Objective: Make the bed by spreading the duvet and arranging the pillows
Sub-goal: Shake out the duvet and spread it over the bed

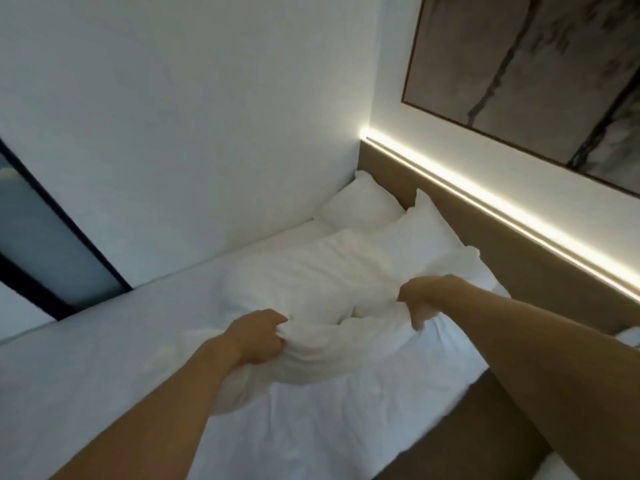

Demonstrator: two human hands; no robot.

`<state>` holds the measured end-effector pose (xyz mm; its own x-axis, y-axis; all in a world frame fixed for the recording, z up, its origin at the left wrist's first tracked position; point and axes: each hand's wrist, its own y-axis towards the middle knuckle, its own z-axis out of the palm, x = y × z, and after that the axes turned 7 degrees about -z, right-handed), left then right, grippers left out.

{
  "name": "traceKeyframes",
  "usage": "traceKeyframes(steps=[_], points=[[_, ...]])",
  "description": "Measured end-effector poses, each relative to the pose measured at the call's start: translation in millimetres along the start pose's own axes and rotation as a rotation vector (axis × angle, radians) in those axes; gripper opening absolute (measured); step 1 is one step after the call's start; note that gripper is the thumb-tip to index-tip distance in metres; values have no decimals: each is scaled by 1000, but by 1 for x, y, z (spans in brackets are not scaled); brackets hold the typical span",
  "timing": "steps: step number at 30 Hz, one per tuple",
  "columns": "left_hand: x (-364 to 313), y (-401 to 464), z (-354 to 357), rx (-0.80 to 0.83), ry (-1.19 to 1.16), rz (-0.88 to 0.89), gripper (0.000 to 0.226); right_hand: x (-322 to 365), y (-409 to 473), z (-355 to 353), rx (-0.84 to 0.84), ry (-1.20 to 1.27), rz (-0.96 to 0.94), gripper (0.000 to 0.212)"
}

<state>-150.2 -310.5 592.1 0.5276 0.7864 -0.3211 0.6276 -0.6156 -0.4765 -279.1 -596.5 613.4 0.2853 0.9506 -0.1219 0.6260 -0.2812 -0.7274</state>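
A white pillow (311,292) lies across the middle of the bed (86,358), its far end toward the headboard. My left hand (258,336) is shut on its near left edge, bunching the cloth. My right hand (420,303) is shut on its near right edge. A second white pillow (363,206) rests in the far corner against the wall and headboard. A third (429,226) leans on the headboard beside it, partly under the held one. White bedding covers the mattress; I cannot tell sheet from duvet.
A wooden headboard (519,244) with a lit strip (502,216) runs along the right. A framed picture (536,71) hangs above it. The white wall (173,133) bounds the bed's far side. A dark-framed glass panel (45,244) is at left. Dark floor (467,427) shows at lower right.
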Motion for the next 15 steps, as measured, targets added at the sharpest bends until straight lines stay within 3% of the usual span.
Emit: traceKeyframes(steps=[3,7,11,15], points=[[13,-13,50,210,20,13,32,33,22,58,239,-13,13,66],[27,-1,77,354,119,-17,38,54,42,94,340,13,-24,76],[63,37,85,252,179,-149,37,65,73,97,343,16,-81,67],[96,90,82,94,144,-267,36,62,129,67,235,-80,-85,53]])
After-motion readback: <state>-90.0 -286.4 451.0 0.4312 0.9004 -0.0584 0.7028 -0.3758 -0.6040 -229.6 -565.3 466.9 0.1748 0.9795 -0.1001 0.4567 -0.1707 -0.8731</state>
